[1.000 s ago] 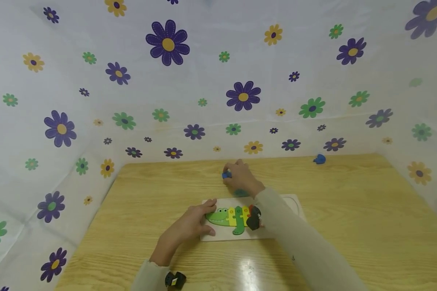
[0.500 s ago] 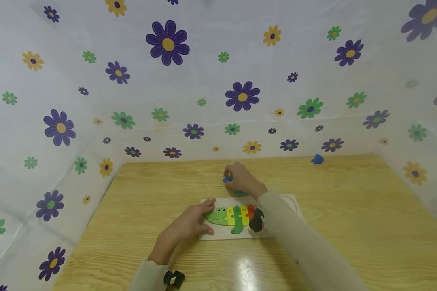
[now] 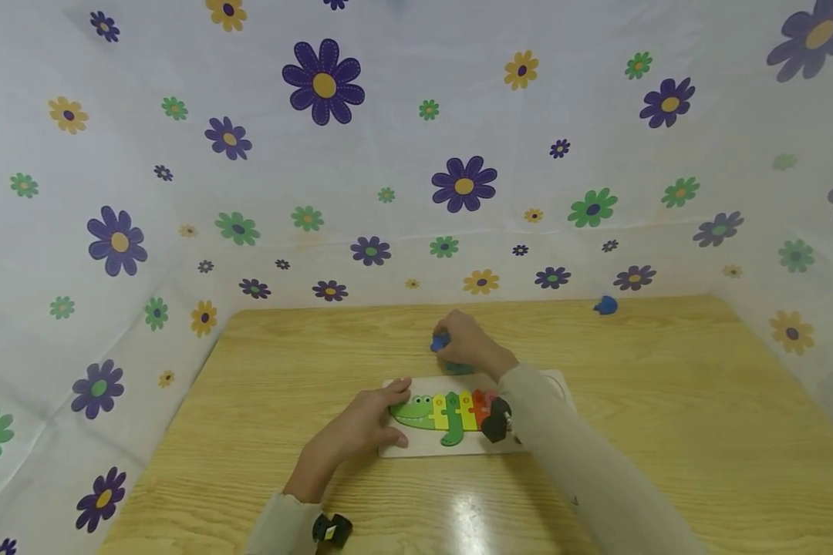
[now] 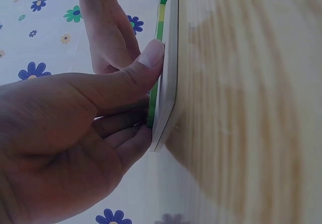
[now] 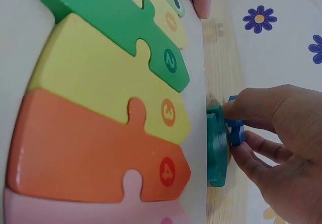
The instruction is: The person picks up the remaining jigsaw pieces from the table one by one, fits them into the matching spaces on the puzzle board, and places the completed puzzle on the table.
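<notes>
My right hand [image 3: 468,343] pinches a small blue puzzle piece [image 5: 235,128] between thumb and fingertips, just beyond the far edge of the wooden puzzle board [image 3: 416,451]. Close by the blue piece is a teal puzzle piece [image 5: 217,151], beside the board on the table. My left hand [image 3: 361,424] rests at the board's left end, thumb [image 4: 151,55] on its surface and fingers by the green crocodile head [image 3: 413,414]. Along the crocodile's body lie numbered yellow, green and orange-red pieces [image 5: 100,143], then a pink one [image 5: 85,211]. My right sleeve hides part of the board.
Another blue piece [image 3: 606,305] lies at the back right of the wood-grain table [image 3: 284,354]. A white flower-print cloth [image 3: 389,154] hangs behind and at both sides. Black wrist devices [image 3: 332,530] sit on both wrists.
My right hand has shifted slightly right and nearer, and the blue piece has turned in its fingers. My left hand stays on the board.
</notes>
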